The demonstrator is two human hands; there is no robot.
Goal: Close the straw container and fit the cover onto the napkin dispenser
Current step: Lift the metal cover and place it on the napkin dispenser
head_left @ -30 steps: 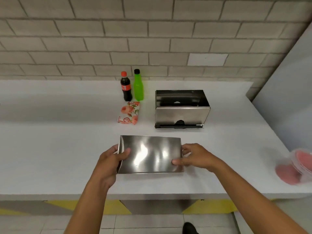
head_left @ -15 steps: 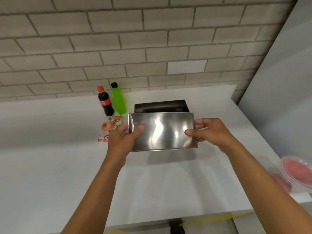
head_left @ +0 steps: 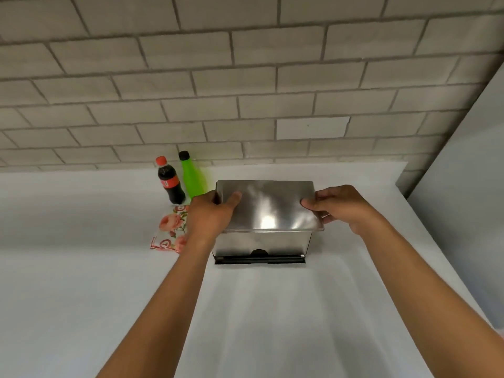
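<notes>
Right now the steel cover (head_left: 268,205) sits over the top of the napkin dispenser (head_left: 261,242), toward the far right part of the white counter (head_left: 272,309). Its shiny top face tilts slightly toward the near side, and its near edge overhangs the dispenser's front wall. Whether the cover is fully seated or only resting on the body is hard to tell from this angle, since the far edge is out of sight.

The left hand (head_left: 210,216) is clamped on the cover's left end, thumb lying on the top face and the other fingers wrapped around the side. The right hand (head_left: 341,207) pinches the right end, thumb on top near the corner, fingers curled underneath the overhanging edge. Both forearms reach in from the near side of the counter.

Below the cover, the dispenser's front shows a polished wall with a small dark notch at the bottom middle and a black base strip touching the counter.

Just left of the dispenser, partly behind the left hand, lies a flat packet with pink flowers (head_left: 170,230). Farther back, near the wall, stand two bottles side by side: a dark cola bottle with a red cap (head_left: 170,181) and a bright green bottle with a black cap (head_left: 192,177). A grey brick wall (head_left: 245,77) rises behind the counter.
</notes>
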